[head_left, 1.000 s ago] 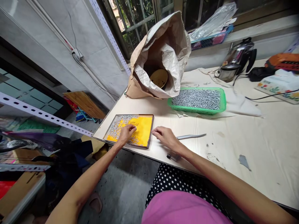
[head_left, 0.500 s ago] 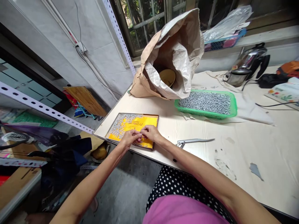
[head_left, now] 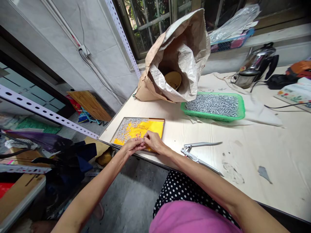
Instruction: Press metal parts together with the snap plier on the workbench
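Note:
My left hand [head_left: 133, 145] and my right hand [head_left: 153, 141] meet over the near edge of a shallow tray [head_left: 162, 131]. The fingers of both are closed, fingertips together; whatever they pinch is too small to make out. Yellow printed sheet [head_left: 155, 127] lines the tray. Small silvery metal pins [head_left: 123, 132] lie scattered over its left and far parts. To the right, grey-handled hand shears [head_left: 191, 156] rest on the table with handles spread, partly behind my right forearm.
A green plastic basket [head_left: 242, 108] full of similar metal pieces stands behind the shears. Beside it a large paper sack [head_left: 143, 87] gapes, with a round yellowish dish [head_left: 173, 80] inside. A metal kettle [head_left: 261, 58] and a cup [head_left: 244, 79] stand at the back right. The table [head_left: 170, 165] ends just before my body.
Both hands have shifted slightly left and still meet at the fingertips. My right forearm has moved lower, uncovering more of the shears. The view has moved a little.

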The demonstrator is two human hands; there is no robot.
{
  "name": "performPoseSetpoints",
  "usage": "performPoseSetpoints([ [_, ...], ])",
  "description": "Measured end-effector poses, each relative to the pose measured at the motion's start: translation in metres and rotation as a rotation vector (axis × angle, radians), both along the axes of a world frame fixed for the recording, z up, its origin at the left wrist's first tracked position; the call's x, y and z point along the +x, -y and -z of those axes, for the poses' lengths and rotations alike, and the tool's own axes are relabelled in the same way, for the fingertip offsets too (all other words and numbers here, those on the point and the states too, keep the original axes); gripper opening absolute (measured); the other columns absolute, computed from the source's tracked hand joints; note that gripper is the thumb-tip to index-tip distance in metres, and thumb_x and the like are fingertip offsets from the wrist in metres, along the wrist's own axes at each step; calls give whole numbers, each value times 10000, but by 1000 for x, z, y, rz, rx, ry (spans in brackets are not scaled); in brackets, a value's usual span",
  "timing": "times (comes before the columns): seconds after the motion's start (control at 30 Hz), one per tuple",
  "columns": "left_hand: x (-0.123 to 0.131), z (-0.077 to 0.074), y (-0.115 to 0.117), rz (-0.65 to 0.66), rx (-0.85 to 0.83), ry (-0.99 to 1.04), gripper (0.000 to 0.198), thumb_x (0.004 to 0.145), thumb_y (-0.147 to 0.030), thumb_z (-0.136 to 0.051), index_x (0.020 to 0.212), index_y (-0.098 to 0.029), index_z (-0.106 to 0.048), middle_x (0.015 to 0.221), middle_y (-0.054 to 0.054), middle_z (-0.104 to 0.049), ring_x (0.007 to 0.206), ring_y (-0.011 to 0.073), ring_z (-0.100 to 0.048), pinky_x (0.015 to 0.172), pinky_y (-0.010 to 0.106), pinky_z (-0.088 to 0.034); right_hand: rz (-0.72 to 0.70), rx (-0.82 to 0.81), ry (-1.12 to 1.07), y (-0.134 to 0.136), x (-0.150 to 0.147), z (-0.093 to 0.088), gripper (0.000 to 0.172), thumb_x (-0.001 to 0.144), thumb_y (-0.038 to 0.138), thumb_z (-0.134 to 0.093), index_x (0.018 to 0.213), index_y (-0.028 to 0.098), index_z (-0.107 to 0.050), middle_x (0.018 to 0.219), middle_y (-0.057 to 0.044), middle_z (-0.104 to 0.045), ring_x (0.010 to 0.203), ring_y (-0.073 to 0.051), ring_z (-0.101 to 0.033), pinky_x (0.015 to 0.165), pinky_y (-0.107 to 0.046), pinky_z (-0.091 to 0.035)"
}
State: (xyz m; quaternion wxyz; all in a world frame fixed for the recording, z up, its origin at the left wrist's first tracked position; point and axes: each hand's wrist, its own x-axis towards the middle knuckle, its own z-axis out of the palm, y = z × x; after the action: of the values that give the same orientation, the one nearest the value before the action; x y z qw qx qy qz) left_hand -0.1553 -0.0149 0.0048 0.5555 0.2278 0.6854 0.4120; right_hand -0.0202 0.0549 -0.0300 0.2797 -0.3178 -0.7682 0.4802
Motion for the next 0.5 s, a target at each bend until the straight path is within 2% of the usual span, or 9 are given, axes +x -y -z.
performPoseSetpoints([
  [0.13,-4,-5,0,-130,-19,-107,219,750,-204,-789,707,-112,-596,621,-5,-607,551,75,-579,639,221,-571,-5,141,27,-4,13,-12,170,888,128,-525,967,174,-669,929,-54,-678,865,-168,-612,811,-284,-459],
  [0.23,4,-9,4,-140,87,-314,308,668,-319,-829,711,-120,-599,626,-32,-580,511,66,-525,511,183,-497,23,233,60,-15,50,-23,275,895,130,-534,1139,178,-650,1095,-99,-624,974,-193,-595,880,-322,-456],
  [0.3,22,-11,8,-43,176,-379,343,638,-383,-817,734,-120,-617,627,-38,-567,508,67,-505,477,176,-463,45,343,109,-16,89,-29,271,947,183,-491,1172,187,-642,1090,-94,-604,963,-187,-593,863,-312,-462],
  [0.37,49,-12,11,104,222,-348,351,653,-416,-779,781,-120,-641,641,-26,-580,525,77,-518,470,177,-454,75,444,219,-9,133,-32,259,988,226,-439,1111,187,-664,984,-72,-606,905,-180,-600,816,-295,-467],
  [0.5,112,-9,7,349,193,-316,238,718,-343,-716,798,-127,-657,587,-28,-570,469,74,-507,431,175,-423,158,449,513,24,213,-22,188,971,228,-490,1034,186,-662,965,-64,-594,820,-171,-610,713,-278,-465],
])
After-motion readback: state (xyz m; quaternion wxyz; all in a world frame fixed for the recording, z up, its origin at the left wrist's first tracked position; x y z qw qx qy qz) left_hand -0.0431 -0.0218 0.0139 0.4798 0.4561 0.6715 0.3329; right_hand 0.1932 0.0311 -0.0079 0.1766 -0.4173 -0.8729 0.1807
